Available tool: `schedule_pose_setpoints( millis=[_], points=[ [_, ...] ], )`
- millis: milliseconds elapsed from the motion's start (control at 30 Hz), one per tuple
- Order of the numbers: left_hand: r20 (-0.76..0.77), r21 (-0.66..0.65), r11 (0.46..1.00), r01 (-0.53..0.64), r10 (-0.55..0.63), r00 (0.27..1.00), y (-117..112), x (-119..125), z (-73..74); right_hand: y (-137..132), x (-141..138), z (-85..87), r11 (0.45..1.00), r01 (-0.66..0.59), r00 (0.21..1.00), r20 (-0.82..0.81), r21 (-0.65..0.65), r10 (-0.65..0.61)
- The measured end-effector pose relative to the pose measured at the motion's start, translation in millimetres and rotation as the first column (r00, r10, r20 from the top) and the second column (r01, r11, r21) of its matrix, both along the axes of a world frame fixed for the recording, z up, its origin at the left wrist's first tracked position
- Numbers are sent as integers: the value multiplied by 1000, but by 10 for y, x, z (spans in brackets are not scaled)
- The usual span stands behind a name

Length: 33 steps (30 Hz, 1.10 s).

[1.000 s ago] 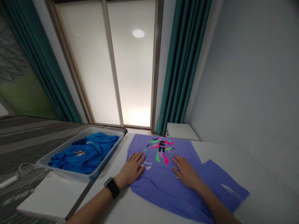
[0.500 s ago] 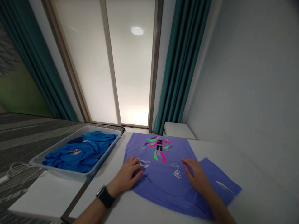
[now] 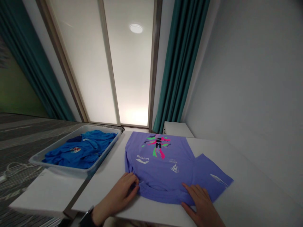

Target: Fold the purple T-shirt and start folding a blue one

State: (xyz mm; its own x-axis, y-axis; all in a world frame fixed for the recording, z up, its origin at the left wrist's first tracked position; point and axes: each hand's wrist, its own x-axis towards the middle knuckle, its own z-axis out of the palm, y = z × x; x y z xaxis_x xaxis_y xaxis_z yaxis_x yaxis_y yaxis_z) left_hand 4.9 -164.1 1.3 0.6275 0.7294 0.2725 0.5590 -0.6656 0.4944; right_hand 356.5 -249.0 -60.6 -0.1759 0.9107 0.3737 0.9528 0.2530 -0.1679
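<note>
A purple T-shirt [image 3: 156,170] lies spread on the white table [image 3: 101,186], its hem toward the door, with a bright pink, green and black print and white logos. Its right sleeve [image 3: 214,178] stretches out flat; the left sleeve is not spread out. At the shirt's near left edge, my left hand [image 3: 124,190] has curled fingers closed on the cloth, a dark watch on its wrist. My right hand [image 3: 199,200] rests open on the near right part around the collar, fingers apart.
Left of the shirt stands a clear plastic bin [image 3: 91,171] holding blue clothes [image 3: 82,151]. A white cabinet [image 3: 177,129] is beyond the table's far edge, near the green curtain [image 3: 182,69]. The wall [image 3: 248,78] runs along the right. A white cable [image 3: 16,168] lies at far left.
Both hands have moved nearer, down toward the shirt's collar end. That end is drawn up slightly, and my left hand has shifted from the shirt's chest to its left edge.
</note>
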Motion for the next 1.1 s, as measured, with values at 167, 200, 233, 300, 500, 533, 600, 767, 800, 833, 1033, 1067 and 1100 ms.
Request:
schedule_pose_setpoints(
  millis=[167,200,233,300,500,533,600,767,800,833,1033,1067,1100],
  points=[
    [71,-2,1000,-12,12,997,-160,-152,-150,-148,9,-76,991,-120,992,-53,-50,118],
    [74,2,1000,-14,14,997,-186,-170,-161,-169,15,-86,987,-149,987,-65,-56,146],
    [69,6,1000,-11,10,998,-215,-182,-161,-188,25,-104,982,-179,982,-72,-57,174],
    [40,8,1000,9,-10,999,-280,-192,-127,-218,56,-161,972,-228,972,-71,-49,224],
    [-35,20,998,67,-66,997,-459,-201,70,-294,126,-219,950,-306,949,-96,-55,300],
    [-29,22,997,71,-71,997,-459,-207,91,-303,121,-176,944,-324,941,-124,-62,315],
    [-3,33,998,59,-59,998,-417,-213,116,-295,92,-55,953,-299,939,-192,-41,286],
    [5,116,993,7,-8,1000,-151,-88,155,-65,-61,269,997,-63,954,-291,34,70],
    [-20,129,991,16,-13,1000,-102,-34,169,-6,-100,308,999,-51,960,-276,9,52],
    [-48,140,990,24,-18,999,-62,23,183,44,-141,333,998,-53,967,-250,-28,44],
    [-189,121,990,79,-55,980,3,216,89,48,-334,243,963,-89,995,-67,-253,75],
    [-209,115,990,88,-63,976,-1,206,39,19,-349,215,959,-97,995,-42,-266,89],
    [-227,112,989,98,-71,971,-4,189,-13,-10,-360,193,957,-106,994,-22,-270,104]
  ],
)
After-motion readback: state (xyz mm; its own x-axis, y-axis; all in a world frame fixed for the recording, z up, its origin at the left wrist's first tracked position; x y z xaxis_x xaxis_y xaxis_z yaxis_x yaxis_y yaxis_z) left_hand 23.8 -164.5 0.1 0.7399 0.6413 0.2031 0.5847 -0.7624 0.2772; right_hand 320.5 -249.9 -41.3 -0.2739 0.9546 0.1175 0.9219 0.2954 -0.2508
